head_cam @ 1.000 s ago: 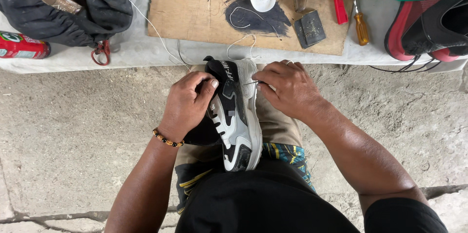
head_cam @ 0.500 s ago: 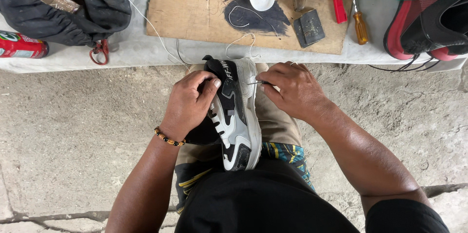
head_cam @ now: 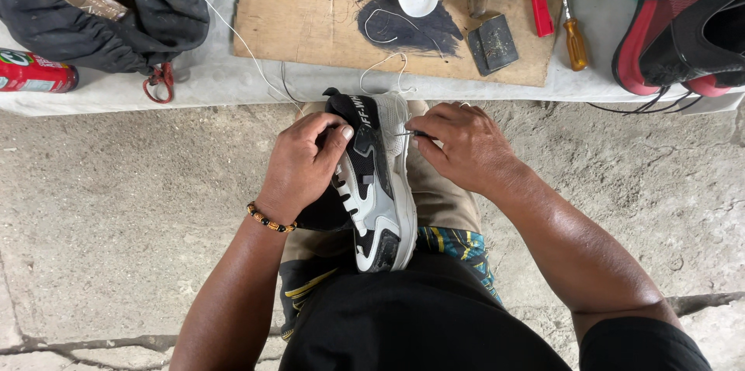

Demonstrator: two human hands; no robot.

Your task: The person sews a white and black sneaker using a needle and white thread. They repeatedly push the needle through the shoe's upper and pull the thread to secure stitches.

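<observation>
at the centre of the frame a black, grey and white sneaker (head_cam: 376, 185) lies on its side across the person's lap, the left hand (head_cam: 303, 165) clasped around its upper while the right hand (head_cam: 462, 146) pinches what looks like a thin needle or awl (head_cam: 405, 133) against the white sole edge, though the tool is too small to be sure. to stitch well here, i'd judge the left hand should brace the shoe firmly and the tool should enter square to the sole. the white thread (head_cam: 233, 29) trailing to the upper left, over the wooden board (head_cam: 310, 22), should be kept clear.

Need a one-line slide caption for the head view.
Left hand steadies a black, grey and white sneaker on the lap while right hand presses a thin metal needle into its sole edge.
</observation>
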